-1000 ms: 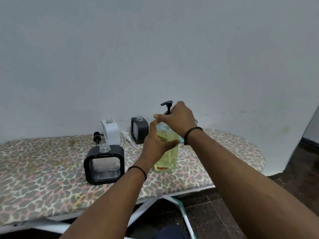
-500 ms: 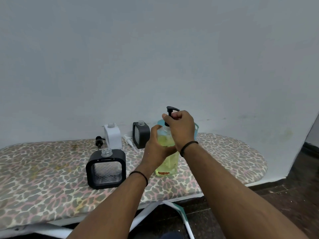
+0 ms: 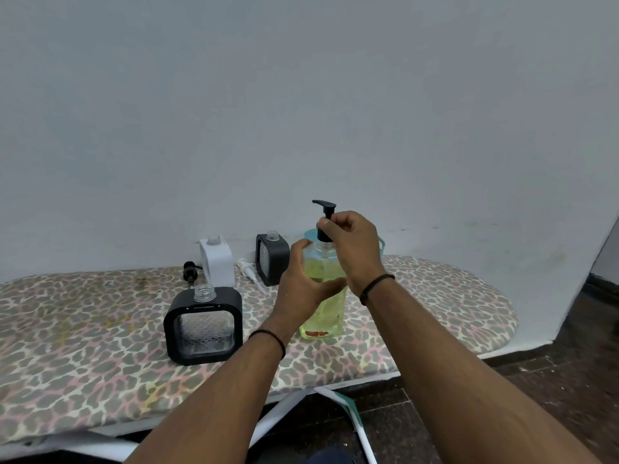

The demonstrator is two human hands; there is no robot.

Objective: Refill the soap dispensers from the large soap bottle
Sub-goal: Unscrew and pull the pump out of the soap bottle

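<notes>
The large soap bottle (image 3: 324, 324), clear with yellow-green liquid, stands upright on the ironing board. My left hand (image 3: 303, 289) wraps its body. My right hand (image 3: 351, 244) pinches the collar of its black pump (image 3: 324, 209), whose spout points left. A black square dispenser (image 3: 204, 324) with an open glass neck stands front left. At the back stand a white dispenser (image 3: 217, 262) and a smaller black dispenser (image 3: 272, 257), both with open necks.
The leopard-print ironing board (image 3: 83, 346) runs along a grey wall. A loose black pump (image 3: 189, 271) lies left of the white dispenser, a loose white pump (image 3: 249, 271) between the back dispensers. A teal container (image 3: 310, 234) stands behind the bottle. Dark floor lies to the right.
My right hand has shifted from covering the bottle's top to pinching the pump collar, and the pump spout has turned from right to left. The left hand keeps its hold on the bottle.
</notes>
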